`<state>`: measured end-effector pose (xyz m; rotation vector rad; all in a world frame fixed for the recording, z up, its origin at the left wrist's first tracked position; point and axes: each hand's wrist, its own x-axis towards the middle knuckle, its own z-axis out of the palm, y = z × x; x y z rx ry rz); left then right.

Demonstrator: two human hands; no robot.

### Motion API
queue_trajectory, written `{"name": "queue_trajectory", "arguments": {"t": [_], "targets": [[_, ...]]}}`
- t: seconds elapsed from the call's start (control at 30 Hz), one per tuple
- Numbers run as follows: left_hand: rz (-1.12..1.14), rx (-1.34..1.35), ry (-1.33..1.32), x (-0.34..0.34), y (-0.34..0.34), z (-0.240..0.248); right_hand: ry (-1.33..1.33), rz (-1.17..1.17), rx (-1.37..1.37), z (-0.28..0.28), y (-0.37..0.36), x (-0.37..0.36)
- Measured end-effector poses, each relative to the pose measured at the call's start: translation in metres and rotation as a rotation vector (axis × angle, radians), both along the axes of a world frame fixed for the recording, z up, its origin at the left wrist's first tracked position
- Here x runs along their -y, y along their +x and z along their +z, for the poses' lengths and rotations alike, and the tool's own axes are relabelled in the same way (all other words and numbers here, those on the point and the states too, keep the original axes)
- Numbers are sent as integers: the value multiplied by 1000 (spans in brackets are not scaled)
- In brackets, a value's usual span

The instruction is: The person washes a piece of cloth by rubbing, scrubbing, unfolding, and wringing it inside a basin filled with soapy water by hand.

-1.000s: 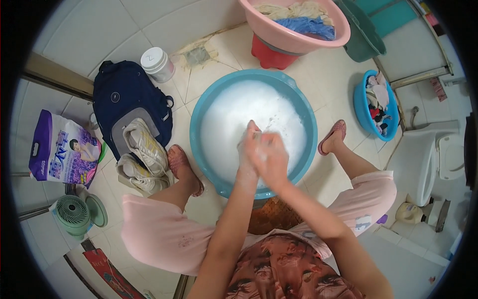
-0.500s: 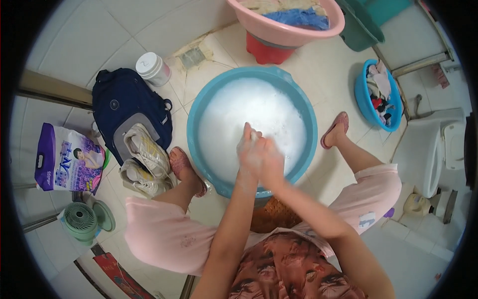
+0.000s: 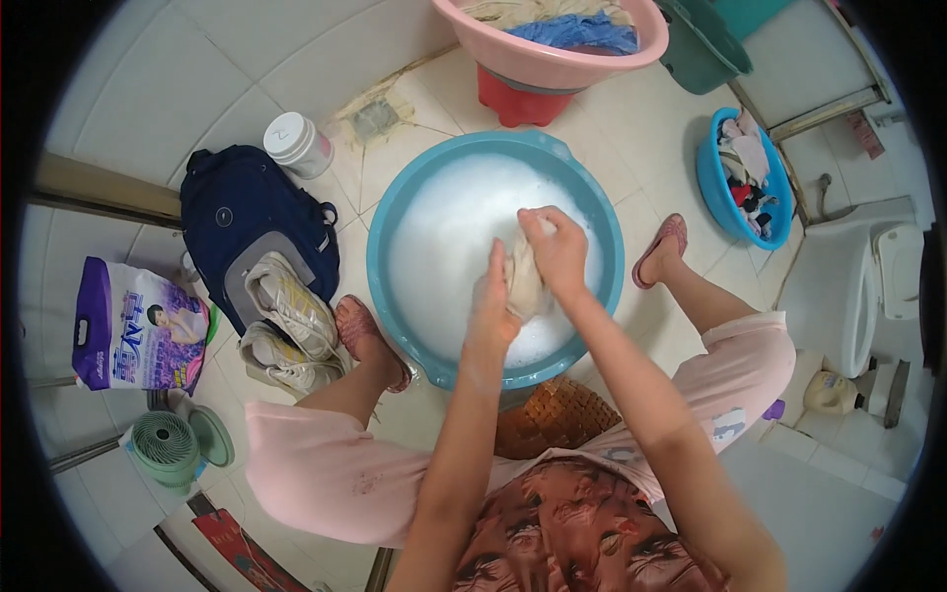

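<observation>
In front of me stands a blue basin [image 3: 380, 286] filled with white suds [image 3: 444, 237]. Above the suds, a wet beige cloth [image 3: 526, 274] is bunched between my hands; its exact kind cannot be made out. My right hand [image 3: 560, 255] closes round the cloth's right side, fingers bent over its top. Along the cloth's left side lies my left hand [image 3: 489, 311], slightly blurred, with its fingers pointing away from me and its palm pressed to the cloth. Foam clings to the left hand and wrist.
Left of the basin are a navy backpack [image 3: 242, 212], pale sneakers [image 3: 291, 306], a white tub [image 3: 296, 146], a purple detergent bag [image 3: 143, 326] and a green fan [image 3: 165, 444]. Beyond stands a pink basin [image 3: 552, 49] of laundry. Right lies a blue laundry basin [image 3: 706, 178].
My hands were clasped together over the suds. Now they are apart, the right one moved up and right, and the beige cloth shows between them.
</observation>
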<state>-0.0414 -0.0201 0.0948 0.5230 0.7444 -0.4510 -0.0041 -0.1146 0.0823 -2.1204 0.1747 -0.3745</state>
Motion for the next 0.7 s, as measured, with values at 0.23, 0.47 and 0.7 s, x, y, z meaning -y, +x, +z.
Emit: {"name": "queue_trajectory", "arguments": {"t": [0.23, 0.47, 0.7], "targets": [[134, 242, -46, 0, -17, -40, 1370, 188, -801, 33, -6, 27], [-22, 295, 227, -33, -12, -19, 766, 260, -575, 38, -10, 59], [325, 88, -289, -13, -9, -45, 75, 269, 87, 34, -60, -15]]}}
